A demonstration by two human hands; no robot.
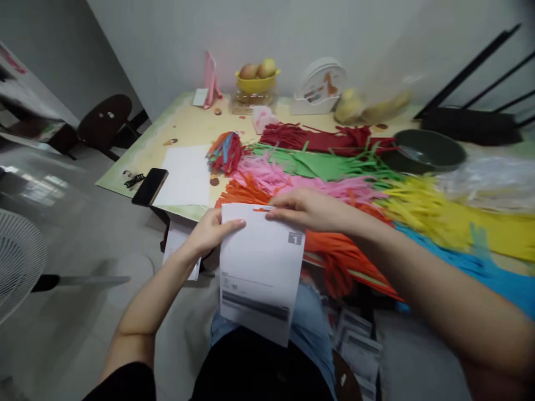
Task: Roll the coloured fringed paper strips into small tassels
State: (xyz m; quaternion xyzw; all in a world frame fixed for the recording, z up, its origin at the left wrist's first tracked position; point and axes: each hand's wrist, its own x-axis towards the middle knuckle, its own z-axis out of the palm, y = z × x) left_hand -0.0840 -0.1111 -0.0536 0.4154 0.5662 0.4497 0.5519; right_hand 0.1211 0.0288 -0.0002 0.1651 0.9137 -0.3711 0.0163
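My left hand grips the left top edge of a white printed sheet that hangs over my lap, thumb lying on its face. My right hand pinches the sheet's top edge together with a thin orange paper strip. Just beyond my hands, piles of cut paper strips cover the table: orange, pink, green, dark red, yellow and blue. A mixed-colour bundle of strips lies to the left of them.
A blank white sheet, a black phone and a hair clip lie on the table's left part. At the back stand a yellow bowl of fruit, a white holder and a dark bowl. A fan stands left on the floor.
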